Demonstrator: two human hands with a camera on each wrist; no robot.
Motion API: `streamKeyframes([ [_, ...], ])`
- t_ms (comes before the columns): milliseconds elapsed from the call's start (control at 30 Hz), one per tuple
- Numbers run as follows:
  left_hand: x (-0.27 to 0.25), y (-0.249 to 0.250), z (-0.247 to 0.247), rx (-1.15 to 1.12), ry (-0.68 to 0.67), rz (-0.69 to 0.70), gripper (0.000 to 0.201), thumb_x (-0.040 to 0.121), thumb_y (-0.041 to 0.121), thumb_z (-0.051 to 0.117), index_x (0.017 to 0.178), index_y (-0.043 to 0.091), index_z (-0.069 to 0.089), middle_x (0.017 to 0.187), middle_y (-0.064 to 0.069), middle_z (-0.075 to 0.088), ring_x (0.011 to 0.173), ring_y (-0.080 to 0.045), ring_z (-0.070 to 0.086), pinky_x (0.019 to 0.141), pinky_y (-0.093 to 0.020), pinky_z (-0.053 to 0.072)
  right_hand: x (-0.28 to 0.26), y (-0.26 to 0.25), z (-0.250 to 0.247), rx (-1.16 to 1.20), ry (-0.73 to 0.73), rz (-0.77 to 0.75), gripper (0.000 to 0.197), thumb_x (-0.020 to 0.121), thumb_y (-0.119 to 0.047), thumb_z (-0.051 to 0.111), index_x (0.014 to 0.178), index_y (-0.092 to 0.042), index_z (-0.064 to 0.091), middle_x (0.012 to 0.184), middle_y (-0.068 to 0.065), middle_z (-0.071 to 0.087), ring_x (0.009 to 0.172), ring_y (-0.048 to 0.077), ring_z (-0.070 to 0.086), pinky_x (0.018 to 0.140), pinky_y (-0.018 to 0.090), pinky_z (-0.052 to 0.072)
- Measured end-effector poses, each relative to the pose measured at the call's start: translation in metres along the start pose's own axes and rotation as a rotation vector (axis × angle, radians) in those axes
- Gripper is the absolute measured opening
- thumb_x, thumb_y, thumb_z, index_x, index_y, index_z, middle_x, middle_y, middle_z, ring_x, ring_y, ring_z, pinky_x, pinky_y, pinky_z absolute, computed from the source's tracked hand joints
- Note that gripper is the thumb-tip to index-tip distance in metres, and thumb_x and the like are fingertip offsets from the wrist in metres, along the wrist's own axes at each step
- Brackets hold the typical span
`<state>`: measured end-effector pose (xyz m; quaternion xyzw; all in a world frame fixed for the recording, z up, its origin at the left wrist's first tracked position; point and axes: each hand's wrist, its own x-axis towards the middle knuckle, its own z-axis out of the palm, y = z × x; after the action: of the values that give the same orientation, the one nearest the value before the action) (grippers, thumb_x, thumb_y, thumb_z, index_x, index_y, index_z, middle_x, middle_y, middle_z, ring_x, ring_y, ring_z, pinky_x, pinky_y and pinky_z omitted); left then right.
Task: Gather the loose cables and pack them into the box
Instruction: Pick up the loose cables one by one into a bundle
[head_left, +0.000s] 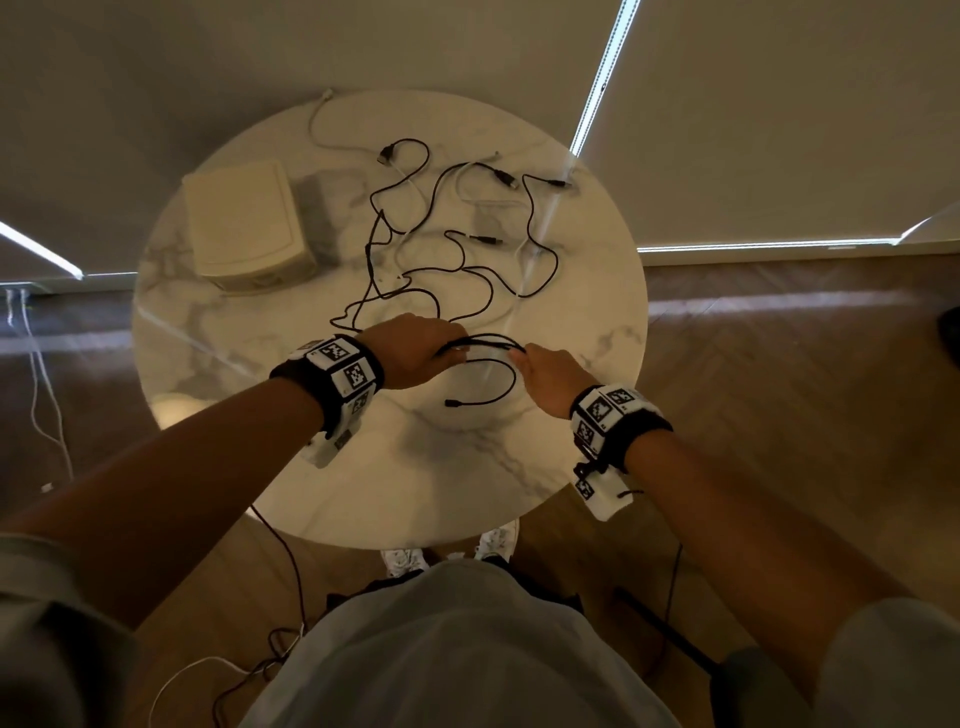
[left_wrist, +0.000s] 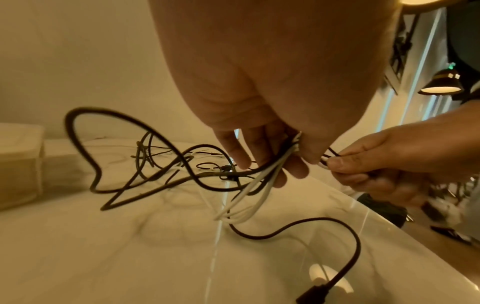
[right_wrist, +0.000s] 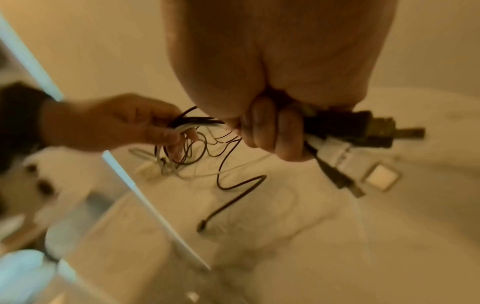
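Observation:
Several black and white cables (head_left: 457, 244) lie tangled across a round marble table (head_left: 582, 457). My left hand (head_left: 421, 348) grips a bundle of black and white strands (left_wrist: 262, 181) just above the near half of the table. My right hand (head_left: 545, 371) holds the same bundle's other end, with black and white plugs (right_wrist: 363, 131) sticking out of its curled fingers (right_wrist: 272, 133). A short black cable end (head_left: 483, 395) loops down onto the table between both hands. The cream box (head_left: 244, 223) stands shut at the table's far left.
A grey block (head_left: 317, 208) sits right beside the box. One white cable (head_left: 317, 130) runs off the table's far edge. More cords (head_left: 47, 395) trail on the wooden floor at left and near my feet (head_left: 400, 561).

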<state>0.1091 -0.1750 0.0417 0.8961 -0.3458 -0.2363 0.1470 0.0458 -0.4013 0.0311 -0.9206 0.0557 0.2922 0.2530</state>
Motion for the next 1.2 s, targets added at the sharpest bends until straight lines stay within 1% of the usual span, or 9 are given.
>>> streamKeyframes([
  [67,-0.001,0.001,0.004,-0.045,0.065,-0.02,0.034,0.099,0.041,0.048,0.127,0.024,0.054,0.116,0.002,0.063,0.1,-0.022,0.06,0.086,-0.036,0.048,0.005,-0.002,0.003,0.308,0.007,0.031,0.045,0.109,-0.046,0.028,0.095,-0.012,0.054,0.082,0.011,0.058,0.069,0.027,0.053,0.064,0.034,0.036],
  [133,-0.003,0.002,0.007,-0.066,0.134,-0.043,0.043,0.097,0.04,0.053,0.135,0.021,0.048,0.123,0.0,0.06,0.107,-0.022,0.058,0.09,-0.036,0.046,0.007,-0.006,0.005,0.821,-0.04,0.103,0.041,0.109,-0.044,0.033,0.079,-0.017,0.041,0.057,-0.001,0.038,0.046,0.015,0.031,0.049,0.029,0.025],
  [200,-0.007,0.002,0.012,-0.067,0.228,-0.056,0.052,0.094,0.038,0.058,0.14,0.019,0.044,0.131,-0.004,0.054,0.115,-0.024,0.053,0.096,-0.04,0.045,0.007,-0.01,0.002,1.163,-0.073,0.161,0.041,0.109,-0.041,0.036,0.075,-0.018,0.037,0.051,-0.006,0.027,0.043,0.011,0.021,0.046,0.026,0.02],
  [333,-0.015,0.004,0.023,-0.032,0.45,-0.038,0.05,0.09,0.034,0.063,0.135,0.019,0.048,0.131,-0.005,0.05,0.117,-0.025,0.049,0.098,-0.043,0.044,0.007,-0.015,-0.006,1.433,-0.14,0.209,0.041,0.109,-0.041,0.04,0.076,-0.017,0.043,0.051,-0.004,0.031,0.042,0.011,0.027,0.045,0.023,0.029],
  [533,-0.007,0.009,0.024,-0.011,0.396,-0.078,0.056,0.095,0.036,0.054,0.146,0.026,0.034,0.143,-0.003,0.045,0.128,-0.024,0.045,0.104,-0.046,0.039,-0.002,-0.013,-0.012,1.408,-0.4,0.163,0.036,0.108,-0.037,0.042,0.084,-0.013,0.054,0.058,-0.001,0.042,0.048,0.013,0.042,0.05,0.026,0.038],
  [733,0.008,0.007,0.013,-0.175,0.197,-0.042,0.035,0.104,0.034,0.036,0.128,0.02,0.057,0.105,0.002,0.066,0.092,-0.018,0.061,0.084,-0.036,0.05,-0.012,-0.009,-0.018,1.255,-0.507,0.109,0.032,0.109,-0.033,0.039,0.094,-0.01,0.057,0.062,-0.001,0.039,0.048,0.011,0.035,0.048,0.023,0.034],
  [1000,0.006,0.014,0.005,-0.279,0.241,-0.016,0.031,0.103,0.027,0.044,0.13,0.021,0.059,0.102,0.004,0.065,0.091,-0.009,0.058,0.075,-0.014,0.039,-0.011,-0.005,-0.018,1.15,-0.577,0.079,0.029,0.109,-0.028,0.04,0.098,-0.009,0.058,0.065,0.0,0.04,0.053,0.013,0.034,0.052,0.026,0.031],
  [1100,0.004,0.02,0.004,-0.362,0.232,-0.063,0.031,0.102,0.031,0.046,0.131,0.023,0.055,0.099,0.006,0.064,0.087,-0.006,0.058,0.08,-0.023,0.048,-0.008,-0.003,-0.017,1.131,-0.561,0.084,0.027,0.107,-0.026,0.041,0.091,-0.011,0.057,0.063,-0.001,0.034,0.049,0.012,0.03,0.051,0.027,0.025],
  [1200,0.002,0.02,0.018,-0.103,0.36,-0.033,0.04,0.099,0.041,0.049,0.135,0.025,0.049,0.115,0.003,0.057,0.103,-0.014,0.05,0.095,-0.033,0.039,-0.001,-0.003,-0.013,1.134,-0.419,0.127,0.025,0.102,-0.021,0.043,0.079,-0.015,0.051,0.056,-0.004,0.03,0.043,0.011,0.024,0.049,0.028,0.019],
])
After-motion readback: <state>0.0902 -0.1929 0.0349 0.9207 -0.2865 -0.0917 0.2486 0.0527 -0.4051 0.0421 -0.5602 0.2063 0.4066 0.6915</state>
